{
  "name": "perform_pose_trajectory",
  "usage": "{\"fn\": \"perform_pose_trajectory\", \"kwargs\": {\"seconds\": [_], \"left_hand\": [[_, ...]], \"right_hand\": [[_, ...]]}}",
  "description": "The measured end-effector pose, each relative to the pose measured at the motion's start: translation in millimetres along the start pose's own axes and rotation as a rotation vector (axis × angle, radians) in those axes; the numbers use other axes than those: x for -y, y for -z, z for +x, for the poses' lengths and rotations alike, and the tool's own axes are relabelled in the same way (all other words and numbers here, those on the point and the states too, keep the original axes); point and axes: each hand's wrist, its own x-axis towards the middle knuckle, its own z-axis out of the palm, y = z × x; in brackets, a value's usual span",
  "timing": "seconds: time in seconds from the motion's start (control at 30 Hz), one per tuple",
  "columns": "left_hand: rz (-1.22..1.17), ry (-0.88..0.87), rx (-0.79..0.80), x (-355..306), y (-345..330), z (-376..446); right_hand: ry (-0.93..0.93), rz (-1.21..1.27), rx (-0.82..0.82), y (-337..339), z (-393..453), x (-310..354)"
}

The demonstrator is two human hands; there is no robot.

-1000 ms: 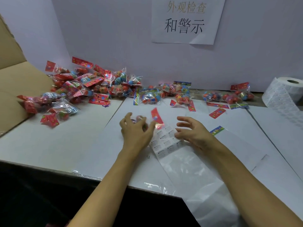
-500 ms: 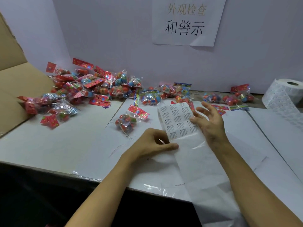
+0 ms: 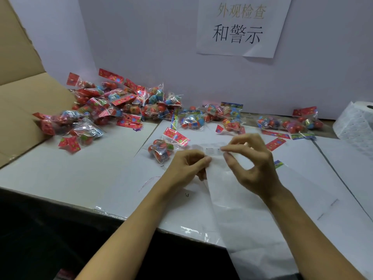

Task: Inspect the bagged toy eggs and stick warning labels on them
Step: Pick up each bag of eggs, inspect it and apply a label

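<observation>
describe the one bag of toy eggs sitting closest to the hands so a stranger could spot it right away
Start at the white paper sign with black characters on the back wall, then drop to the white paper-covered table. The clear plastic bag of red toy eggs with a red header card lies just beyond the left hand. Unlike the heaped bags along the wall, it lies alone on bare paper.

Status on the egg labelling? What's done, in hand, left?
Done: can't tell; no stuck label is visible on any bag. In hand: both hands, left hand and right hand, work a label at the top of the backing strip. One bag lies just left of them, likely next. Left: the pile by the cardboard box, loose bags along the wall, and a label roll at right.
</observation>
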Motion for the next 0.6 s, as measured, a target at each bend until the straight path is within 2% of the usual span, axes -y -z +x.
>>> {"fn": "perform_pose_trajectory", "kwargs": {"seconds": [0.2,0.37,0.6], "left_hand": [[0.163,-0.054,0.119,5.5,-2.4,-3.9],[0.181,-0.089,0.133,4.7,1.0,-3.6],[0.177,-0.068,0.163,2.6,1.3,-3.8]], "right_hand": [[-0.086,0.047,0.243,-9.5,-4.4,-4.6],[-0.172,0.192,0.232,-8.2,-5.3,-5.8],[-0.158,0.128,0.270,-7.9,-6.6,-1.6]]}}
